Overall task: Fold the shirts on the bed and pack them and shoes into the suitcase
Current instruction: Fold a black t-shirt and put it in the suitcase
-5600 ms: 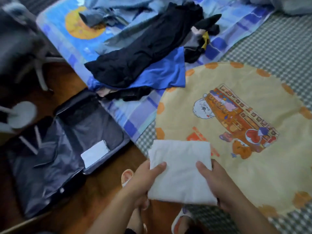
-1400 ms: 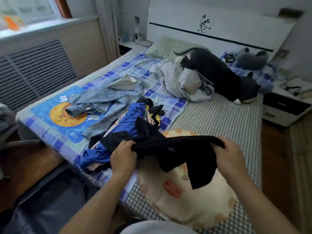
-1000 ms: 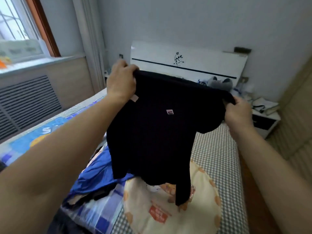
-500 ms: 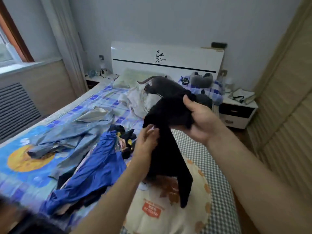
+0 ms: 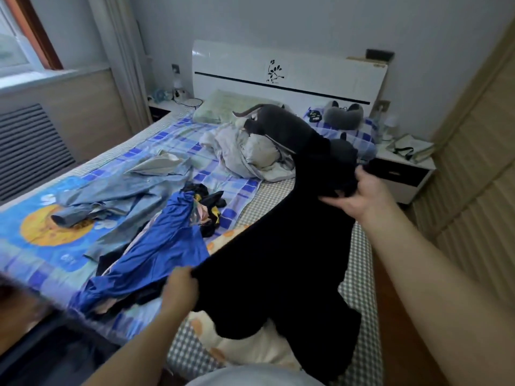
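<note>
The bed (image 5: 359, 257) has a checked cover. A black shirt (image 5: 278, 260) is stretched out above it, held up at two ends. The right hand (image 5: 359, 193) grips the far end. The left hand (image 5: 181, 288) grips the near edge. A blue shirt (image 5: 161, 246) lies just beside it.

Black shirt (image 5: 278, 260) matt cloth; headboard (image 5: 289, 71) glossy.

No legible text, perhaps from blur.
</note>
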`<move>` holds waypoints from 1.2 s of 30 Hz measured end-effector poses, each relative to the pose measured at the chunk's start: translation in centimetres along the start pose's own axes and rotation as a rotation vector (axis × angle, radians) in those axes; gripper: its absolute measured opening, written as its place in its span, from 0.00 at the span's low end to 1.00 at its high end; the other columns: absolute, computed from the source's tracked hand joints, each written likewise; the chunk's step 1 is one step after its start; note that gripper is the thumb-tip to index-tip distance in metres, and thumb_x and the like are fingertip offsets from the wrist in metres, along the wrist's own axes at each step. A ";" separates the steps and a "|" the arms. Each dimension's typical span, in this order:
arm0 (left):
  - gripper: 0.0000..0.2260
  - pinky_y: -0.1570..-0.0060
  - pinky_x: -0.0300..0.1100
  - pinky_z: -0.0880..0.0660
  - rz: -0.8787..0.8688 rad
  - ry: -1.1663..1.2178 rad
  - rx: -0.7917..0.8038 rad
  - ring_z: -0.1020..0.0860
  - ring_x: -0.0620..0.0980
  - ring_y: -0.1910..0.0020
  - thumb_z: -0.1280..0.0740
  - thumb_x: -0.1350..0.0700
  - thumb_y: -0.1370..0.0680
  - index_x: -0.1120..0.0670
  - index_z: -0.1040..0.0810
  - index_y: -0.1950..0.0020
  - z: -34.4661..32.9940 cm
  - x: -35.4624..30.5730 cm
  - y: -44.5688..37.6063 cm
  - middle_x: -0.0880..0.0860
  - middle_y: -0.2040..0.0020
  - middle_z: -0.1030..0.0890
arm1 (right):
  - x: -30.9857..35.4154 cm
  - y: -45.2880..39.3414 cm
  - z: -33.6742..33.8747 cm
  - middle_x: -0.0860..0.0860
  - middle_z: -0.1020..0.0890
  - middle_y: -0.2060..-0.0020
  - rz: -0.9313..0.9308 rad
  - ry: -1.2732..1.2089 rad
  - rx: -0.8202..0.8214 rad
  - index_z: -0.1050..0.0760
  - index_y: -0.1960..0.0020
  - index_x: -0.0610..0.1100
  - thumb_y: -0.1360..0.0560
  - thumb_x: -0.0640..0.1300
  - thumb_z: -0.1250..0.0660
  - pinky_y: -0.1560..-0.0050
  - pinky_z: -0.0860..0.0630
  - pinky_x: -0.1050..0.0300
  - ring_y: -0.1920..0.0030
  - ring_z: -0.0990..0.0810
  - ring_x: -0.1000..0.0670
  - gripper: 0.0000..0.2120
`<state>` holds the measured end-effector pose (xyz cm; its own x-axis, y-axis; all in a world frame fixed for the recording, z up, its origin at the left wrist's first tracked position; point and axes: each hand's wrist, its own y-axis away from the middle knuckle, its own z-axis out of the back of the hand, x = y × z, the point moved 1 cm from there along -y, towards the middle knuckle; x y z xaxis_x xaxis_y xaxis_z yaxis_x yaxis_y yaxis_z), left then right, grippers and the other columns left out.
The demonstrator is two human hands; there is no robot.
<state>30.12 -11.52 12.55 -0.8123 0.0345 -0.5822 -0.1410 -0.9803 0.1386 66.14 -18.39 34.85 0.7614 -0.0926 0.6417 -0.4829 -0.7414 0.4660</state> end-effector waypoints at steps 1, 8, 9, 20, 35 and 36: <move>0.08 0.56 0.51 0.25 0.047 -0.038 -0.066 0.19 0.64 0.52 0.38 0.64 0.24 0.56 0.21 0.57 1.8 1.2 -1.1 0.61 0.55 0.18 | -0.6 -0.7 1.1 0.41 0.28 0.27 -0.054 0.033 -0.043 0.32 0.26 0.45 0.15 0.54 0.45 0.32 0.38 0.25 0.27 0.31 0.35 0.22; 0.10 0.54 0.56 0.27 -0.147 -0.112 -0.708 0.21 0.69 0.49 0.38 0.60 0.22 0.57 0.20 0.44 24.7 -9.8 -9.6 0.67 0.48 0.19 | 4.5 -3.8 -4.4 0.37 0.26 0.32 0.102 -0.028 0.155 0.29 0.32 0.44 0.18 0.56 0.40 0.44 0.24 0.27 0.37 0.25 0.32 0.20; 0.11 0.53 0.57 0.27 -0.179 -0.065 -0.814 0.21 0.70 0.49 0.37 0.61 0.23 0.59 0.20 0.43 27.9 -11.8 -9.7 0.68 0.47 0.19 | 6.1 -3.9 -6.1 0.37 0.24 0.35 0.152 -0.073 0.212 0.30 0.30 0.43 0.17 0.56 0.41 0.48 0.21 0.28 0.41 0.23 0.32 0.22; 0.13 0.66 0.40 0.29 -0.409 0.189 -0.388 0.25 0.46 0.69 0.24 0.69 0.30 0.51 0.19 0.58 26.6 -7.8 -0.1 0.49 0.66 0.19 | 4.5 -9.7 3.5 0.38 0.21 0.34 -0.030 0.051 -0.056 0.26 0.30 0.40 0.23 0.41 0.33 0.53 0.18 0.38 0.38 0.20 0.39 0.21; 0.12 0.62 0.36 0.25 -0.107 0.407 0.510 0.22 0.43 0.60 0.28 0.63 0.24 0.50 0.26 0.47 -5.3 -10.7 7.2 0.53 0.54 0.19 | -23.6 6.3 11.6 0.51 0.14 0.53 -0.071 1.023 0.145 0.21 0.43 0.52 0.23 0.33 0.33 0.53 0.20 0.62 0.52 0.16 0.55 0.16; 0.10 0.61 0.35 0.24 -0.067 0.518 0.551 0.20 0.42 0.59 0.31 0.65 0.21 0.52 0.25 0.44 -5.3 -10.7 7.4 0.53 0.54 0.17 | -22.7 6.1 12.0 0.51 0.13 0.54 -0.032 0.972 0.107 0.20 0.44 0.51 0.23 0.34 0.31 0.50 0.19 0.61 0.51 0.15 0.54 0.14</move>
<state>40.79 -20.18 15.60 -0.4415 -0.1383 -0.8865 -0.5534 -0.7357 0.3904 51.08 -28.82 15.78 0.0614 0.4814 0.8744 -0.3897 -0.7949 0.4650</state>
